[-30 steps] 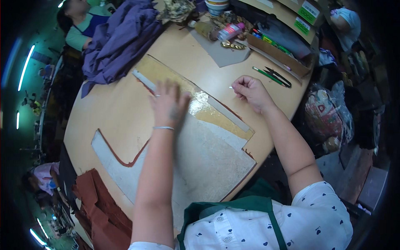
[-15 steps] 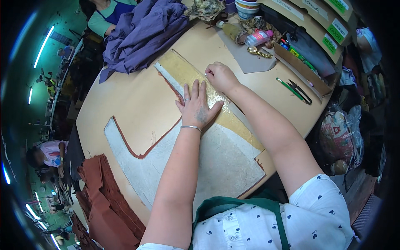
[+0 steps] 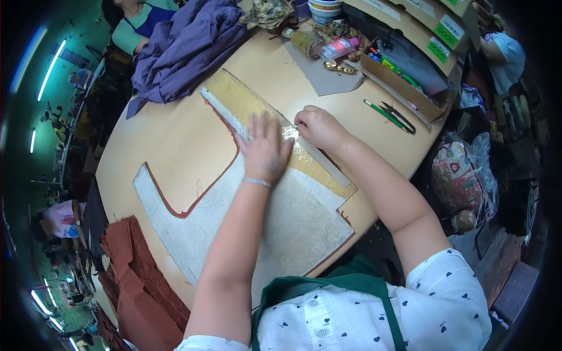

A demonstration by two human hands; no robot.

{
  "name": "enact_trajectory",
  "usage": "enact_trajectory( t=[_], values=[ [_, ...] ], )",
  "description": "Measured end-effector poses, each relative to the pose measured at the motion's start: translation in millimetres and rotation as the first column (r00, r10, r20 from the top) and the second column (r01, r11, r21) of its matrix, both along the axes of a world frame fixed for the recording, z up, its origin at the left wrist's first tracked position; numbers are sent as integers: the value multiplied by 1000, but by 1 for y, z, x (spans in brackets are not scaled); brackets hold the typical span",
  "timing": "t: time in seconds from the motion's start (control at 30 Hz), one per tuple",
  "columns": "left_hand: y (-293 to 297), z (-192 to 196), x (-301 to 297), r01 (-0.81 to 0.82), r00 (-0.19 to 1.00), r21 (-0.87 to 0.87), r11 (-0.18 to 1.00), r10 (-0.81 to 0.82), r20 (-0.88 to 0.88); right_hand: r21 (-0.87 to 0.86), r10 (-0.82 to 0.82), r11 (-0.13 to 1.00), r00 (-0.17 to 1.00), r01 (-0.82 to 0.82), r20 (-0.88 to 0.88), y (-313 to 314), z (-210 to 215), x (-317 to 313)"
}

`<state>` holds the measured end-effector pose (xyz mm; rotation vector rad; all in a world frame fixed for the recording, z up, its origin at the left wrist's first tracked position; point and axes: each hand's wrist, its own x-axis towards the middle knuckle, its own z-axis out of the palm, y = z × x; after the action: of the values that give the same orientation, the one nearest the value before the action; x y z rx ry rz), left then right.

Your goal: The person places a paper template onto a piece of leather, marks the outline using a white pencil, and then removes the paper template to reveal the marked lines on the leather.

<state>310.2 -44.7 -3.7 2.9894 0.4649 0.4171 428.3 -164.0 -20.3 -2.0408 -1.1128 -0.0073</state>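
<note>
My left hand (image 3: 264,155) lies flat with fingers spread on a large pattern template (image 3: 287,216). The template is grey-white, with a shiny yellow band (image 3: 234,90) along its far right side and a deep curved cut-out. Rust-brown cloth (image 3: 157,184) peeks out as a thin rim under the cut-out's edge. At the template's right edge, my right hand (image 3: 323,128) is closed in a pinch on a small whitish piece, mostly hidden by the fingers. A narrow pale strip (image 3: 325,162) runs along that edge, just nearer me than the pinch.
Rust-brown cloth (image 3: 137,263) lies at the near left, crumpled purple cloth (image 3: 181,52) at the far left. To the right are a green pencil (image 3: 380,112), thread snips (image 3: 401,119) and a cardboard tray (image 3: 433,105) of pens. A gold watch (image 3: 339,68) and pink-capped bottle (image 3: 339,48) sit behind.
My right hand has moved along the template's right edge toward me, still pinching. My left hand stays pressed on the template. The whole view has shifted slightly.
</note>
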Motion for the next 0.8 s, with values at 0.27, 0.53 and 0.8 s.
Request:
enact_trajectory(
  t=[0.27,0.53,0.8],
  values=[
    [-82,6,-41,280,960,-238,930,-269,76,-120,20,993,983,2,181,-34,-4,-15],
    [-79,-5,-40,271,962,-199,942,-256,98,-206,102,975,991,-82,91,-125,22,-62],
    [-59,-8,-90,353,913,-232,906,-280,296,170,16,962,583,211,-812,-170,43,-64]
  ],
)
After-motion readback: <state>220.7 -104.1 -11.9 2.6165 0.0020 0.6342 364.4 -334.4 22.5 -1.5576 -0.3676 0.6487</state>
